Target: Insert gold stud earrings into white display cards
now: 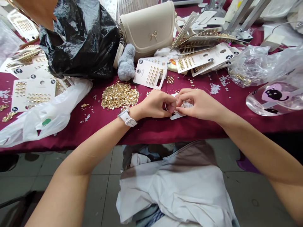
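My left hand and my right hand meet over a small white earring card, and both sets of fingertips pinch at it. The fingers hide most of the card and whatever sits on its face. A white smartwatch is on my left wrist. Just left of that hand lies a heap of loose gold earring pieces. Above my hands is a white card with rows of gold studs. Stacked gold-studded cards lie beyond my right hand.
A burgundy tablecloth covers the table, with scattered small pieces on it. Behind stand a black plastic bag and a cream handbag. A clear bag and a cat-printed clear pouch lie right; a white plastic bag lies left.
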Available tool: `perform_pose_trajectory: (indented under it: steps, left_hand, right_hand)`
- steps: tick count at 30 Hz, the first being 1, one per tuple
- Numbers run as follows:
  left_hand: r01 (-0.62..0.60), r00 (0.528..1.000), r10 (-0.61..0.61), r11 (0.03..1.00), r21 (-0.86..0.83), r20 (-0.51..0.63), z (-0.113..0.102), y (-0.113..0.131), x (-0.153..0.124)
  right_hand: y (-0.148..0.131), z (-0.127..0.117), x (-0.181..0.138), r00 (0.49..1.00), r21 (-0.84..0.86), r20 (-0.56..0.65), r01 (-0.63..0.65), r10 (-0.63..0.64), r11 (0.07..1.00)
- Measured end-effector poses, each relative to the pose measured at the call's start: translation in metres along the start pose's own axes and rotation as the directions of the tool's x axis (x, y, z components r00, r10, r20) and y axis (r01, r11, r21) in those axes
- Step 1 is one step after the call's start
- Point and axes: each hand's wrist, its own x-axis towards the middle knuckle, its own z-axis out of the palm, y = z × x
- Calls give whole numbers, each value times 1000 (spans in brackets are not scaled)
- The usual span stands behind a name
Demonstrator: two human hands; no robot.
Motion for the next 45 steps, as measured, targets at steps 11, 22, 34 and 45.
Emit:
perform_pose_trajectory:
  steps: [11,22,34,45]
  left_hand:
    - [17,1000,-16,999,42,-5,0,0,-1]
    - [-6,1000,7,999,33,-18,1,1,0]
    - [11,1000,-11,999,34,-8,1,1,1]
    - [-36,999,37,998,43,-19,1,-2,0]
  right_hand:
    - [-1,-3,2,999,21,44,-3,2,1000]
    - [-2,-5,5,995,38,96,-26,22,999]
    - [3,-12,3,991,-49,129,50,-43,998]
    - [-2,-18,12,935,-365,315,275,-160,890]
